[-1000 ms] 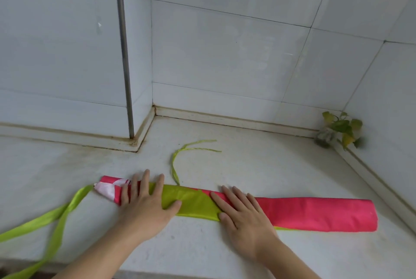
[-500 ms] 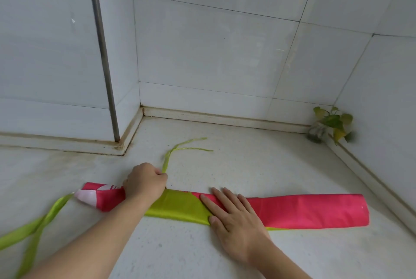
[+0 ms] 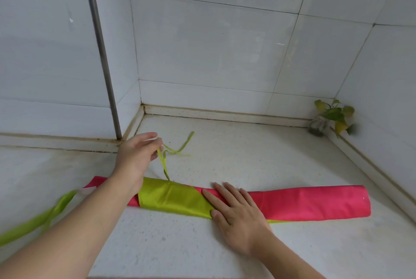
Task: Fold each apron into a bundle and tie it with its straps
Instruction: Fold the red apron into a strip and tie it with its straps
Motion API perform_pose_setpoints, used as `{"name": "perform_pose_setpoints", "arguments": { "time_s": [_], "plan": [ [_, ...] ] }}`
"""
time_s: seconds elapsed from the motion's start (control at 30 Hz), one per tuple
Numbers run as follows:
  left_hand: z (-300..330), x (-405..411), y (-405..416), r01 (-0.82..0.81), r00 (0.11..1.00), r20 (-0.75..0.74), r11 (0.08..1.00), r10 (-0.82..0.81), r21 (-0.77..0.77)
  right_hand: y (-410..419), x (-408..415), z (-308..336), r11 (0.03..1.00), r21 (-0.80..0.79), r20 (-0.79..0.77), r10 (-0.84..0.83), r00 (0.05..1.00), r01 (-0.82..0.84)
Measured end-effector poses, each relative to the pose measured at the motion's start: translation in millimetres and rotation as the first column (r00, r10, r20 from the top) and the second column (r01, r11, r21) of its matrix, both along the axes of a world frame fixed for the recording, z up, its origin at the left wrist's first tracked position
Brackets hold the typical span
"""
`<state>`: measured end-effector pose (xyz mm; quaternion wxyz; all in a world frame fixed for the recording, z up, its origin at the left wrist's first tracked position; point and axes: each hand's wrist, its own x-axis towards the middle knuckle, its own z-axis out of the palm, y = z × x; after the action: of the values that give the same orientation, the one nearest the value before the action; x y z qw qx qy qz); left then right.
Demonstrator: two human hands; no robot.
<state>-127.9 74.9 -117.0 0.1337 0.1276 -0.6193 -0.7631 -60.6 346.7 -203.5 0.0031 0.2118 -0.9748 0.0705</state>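
Observation:
A pink and lime-green apron (image 3: 304,203) lies folded into a long narrow strip across the white counter (image 3: 247,155). My right hand (image 3: 236,213) presses flat on its middle, fingers straight. Beyond the strip, my left hand (image 3: 137,155) pinches a thin green strap (image 3: 163,161) and holds it lifted off the counter; the strap's loose ends (image 3: 182,149) trail to the right. A wider green strap (image 3: 38,220) runs off the apron's left end toward the lower left edge of view. My left forearm crosses over the strip's left part.
White tiled walls enclose the counter at the back and right. A grey metal pipe (image 3: 101,53) runs down the left wall corner. A small leafy plant (image 3: 331,116) sits in the far right corner. The counter's front edge is near the bottom of view.
My left hand left the apron's left part, closed over the thin strap's base, then moved away from me and lifted the strap. My right hand stayed flat on the strip.

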Motion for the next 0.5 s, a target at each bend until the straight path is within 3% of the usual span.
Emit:
{"name": "perform_pose_setpoints", "arguments": {
  "time_s": [0.13,0.23,0.27,0.33,0.4,0.43,0.5],
  "plan": [
    [34,19,5,0.132,0.986,-0.109,0.990,-0.126,0.056,0,0,1,1.000,0.000,-0.008,0.008,1.000,-0.008],
    [54,47,14,0.472,0.868,-0.145,0.880,-0.475,-0.056,0,0,2,1.000,0.003,-0.004,0.011,1.000,-0.010],
    [58,55,14,0.629,0.768,-0.090,0.773,-0.634,-0.082,0,0,2,1.000,0.006,-0.006,0.009,1.000,-0.009],
    [62,70,15,0.894,0.444,0.157,0.423,-0.882,-0.147,0,0,2,1.000,0.002,-0.005,0.007,1.000,-0.007],
    [60,78,18,0.978,0.130,0.512,0.026,-0.849,-0.206,1,1,2,1.000,0.000,-0.001,0.006,1.000,-0.006],
    [57,81,20,0.971,0.060,0.656,-0.108,-0.752,-0.212,0,1,2,1.000,0.000,-0.005,0.006,1.000,-0.006],
    [51,86,30,0.936,0.076,0.789,-0.230,-0.610,-0.268,0,1,3,1.000,-0.003,-0.005,0.004,1.000,-0.004]
  ]
}}
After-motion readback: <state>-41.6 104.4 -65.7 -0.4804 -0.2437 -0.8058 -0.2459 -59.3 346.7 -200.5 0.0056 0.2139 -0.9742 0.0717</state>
